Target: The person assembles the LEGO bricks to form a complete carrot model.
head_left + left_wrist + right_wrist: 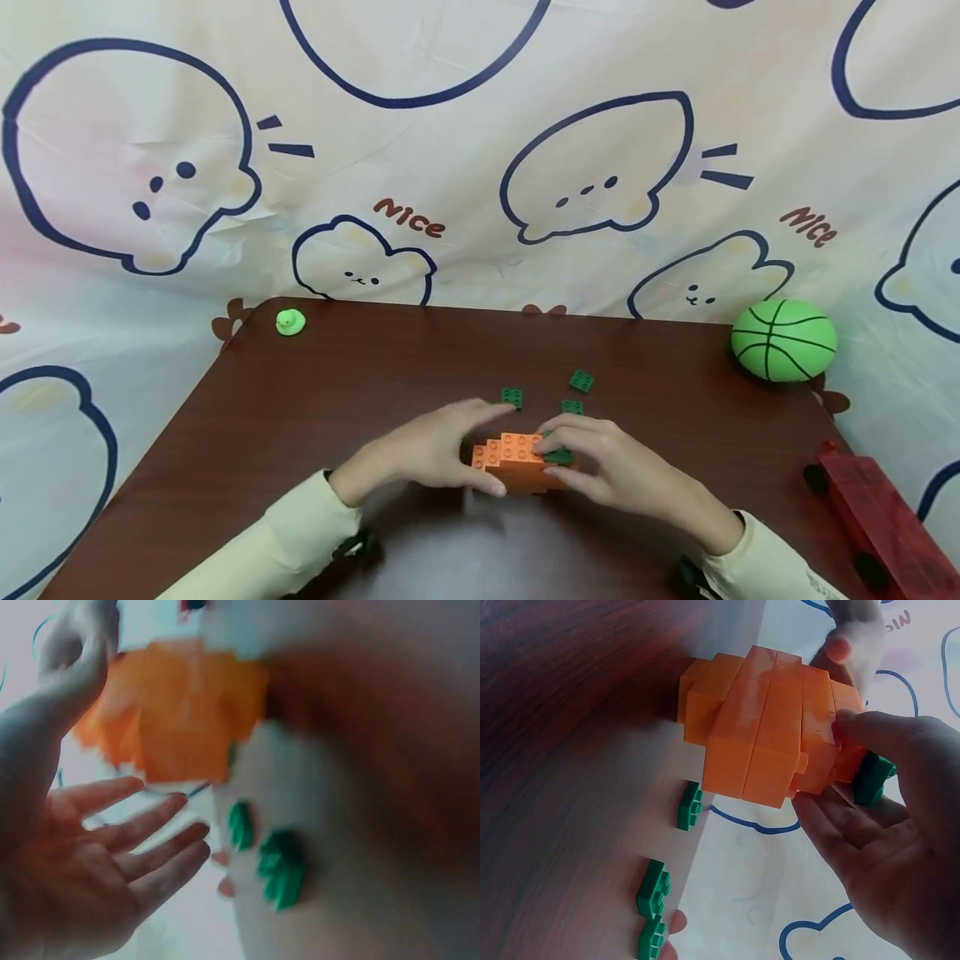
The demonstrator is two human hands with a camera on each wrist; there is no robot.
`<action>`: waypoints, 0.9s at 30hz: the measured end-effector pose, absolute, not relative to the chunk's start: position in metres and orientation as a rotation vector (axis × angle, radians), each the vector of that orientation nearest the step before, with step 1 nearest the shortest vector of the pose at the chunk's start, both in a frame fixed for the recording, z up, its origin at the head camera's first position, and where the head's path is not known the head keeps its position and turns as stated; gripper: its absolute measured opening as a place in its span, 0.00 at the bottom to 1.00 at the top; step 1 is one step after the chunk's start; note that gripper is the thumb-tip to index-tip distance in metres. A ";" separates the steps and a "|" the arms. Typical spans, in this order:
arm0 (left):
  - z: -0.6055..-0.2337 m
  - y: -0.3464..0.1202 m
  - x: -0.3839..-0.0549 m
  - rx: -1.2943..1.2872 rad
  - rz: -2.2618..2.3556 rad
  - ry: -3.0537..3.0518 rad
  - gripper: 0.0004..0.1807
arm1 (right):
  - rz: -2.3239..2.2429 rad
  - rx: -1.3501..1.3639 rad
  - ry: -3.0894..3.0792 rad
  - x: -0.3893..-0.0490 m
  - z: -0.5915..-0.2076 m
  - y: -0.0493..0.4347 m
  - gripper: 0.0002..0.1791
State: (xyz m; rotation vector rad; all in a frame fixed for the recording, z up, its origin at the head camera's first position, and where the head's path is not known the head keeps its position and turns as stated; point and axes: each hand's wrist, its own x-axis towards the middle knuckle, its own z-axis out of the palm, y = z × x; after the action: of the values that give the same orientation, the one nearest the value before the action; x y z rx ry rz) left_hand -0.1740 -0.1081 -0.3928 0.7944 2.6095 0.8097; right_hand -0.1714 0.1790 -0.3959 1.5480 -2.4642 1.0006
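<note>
A stepped build of orange toy bricks (516, 467) stands on the table between the two hands. Near its right end a green brick (558, 455) sits on top, partly covered by fingers. My right hand (611, 462) holds the orange build, thumb on the near side and fingers on the far side, as the right wrist view also shows. At the build's left end is my left hand (442, 446), its fingers spread and straight (161, 832); contact with the bricks is not plain. Beyond them lie loose green bricks (512, 397), (691, 805).
A green ball (783, 340) sits at the table's back right corner, and a small green duck (290, 322) at the back left. Along the right edge stands a red toy vehicle (881, 517) with black wheels. A printed cloth (465, 167) hangs behind the dark wooden table (375, 350).
</note>
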 end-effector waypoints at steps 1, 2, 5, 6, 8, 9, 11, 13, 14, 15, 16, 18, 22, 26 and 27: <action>-0.391 -0.113 -0.177 0.759 0.797 2.622 0.54 | 0.993 1.549 -2.478 -0.171 -0.396 0.178 0.14; -0.390 -0.118 -0.179 0.730 0.789 2.630 0.56 | 0.992 1.548 -2.491 -0.171 -0.395 0.177 0.14; -0.387 -0.128 -0.186 0.689 0.743 2.652 0.58 | 0.968 1.529 -2.539 -0.171 -0.390 0.176 0.14; -0.386 -0.131 -0.188 0.684 0.732 2.641 0.57 | 0.949 1.519 -2.554 -0.172 -0.388 0.176 0.14; -0.386 -0.135 -0.191 0.677 0.705 2.604 0.56 | 0.925 1.499 -2.589 -0.172 -0.385 0.176 0.14; -0.386 -0.137 -0.192 0.672 0.691 2.590 0.55 | 0.911 1.491 -2.606 -0.172 -0.384 0.176 0.14; -0.389 -0.140 -0.194 0.645 0.656 2.581 0.52 | 0.890 1.480 -2.628 -0.172 -0.382 0.176 0.13; -0.393 -0.143 -0.195 0.633 0.606 2.600 0.48 | 0.900 1.480 -2.639 -0.172 -0.382 0.177 0.13; -0.397 -0.144 -0.195 0.635 0.578 2.618 0.45 | 0.909 1.483 -2.641 -0.171 -0.382 0.177 0.13; -0.402 -0.144 -0.194 0.639 0.559 2.641 0.41 | 0.923 1.486 -2.644 -0.171 -0.382 0.177 0.13; -0.406 -0.144 -0.194 0.644 0.550 2.666 0.37 | 0.934 1.487 -2.647 -0.170 -0.383 0.177 0.13; -0.414 -0.142 -0.193 0.667 0.560 2.722 0.30 | 0.960 1.489 -2.652 -0.170 -0.383 0.177 0.14; -0.423 -0.139 -0.191 0.691 0.640 2.778 0.19 | 0.967 1.484 -2.663 -0.169 -0.384 0.177 0.14; -0.423 -0.138 -0.193 0.664 0.697 2.765 0.15 | 0.964 1.481 -2.654 -0.169 -0.385 0.177 0.14; -0.423 -0.138 -0.194 0.649 0.716 2.760 0.14 | 0.964 1.480 -2.650 -0.169 -0.385 0.177 0.14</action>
State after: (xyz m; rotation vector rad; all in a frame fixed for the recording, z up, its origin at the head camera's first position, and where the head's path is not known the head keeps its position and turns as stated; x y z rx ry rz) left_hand -0.1940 -0.1384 -0.4233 0.6493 2.7597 0.7163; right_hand -0.1692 0.1768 -0.3854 1.4797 -2.6504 0.9637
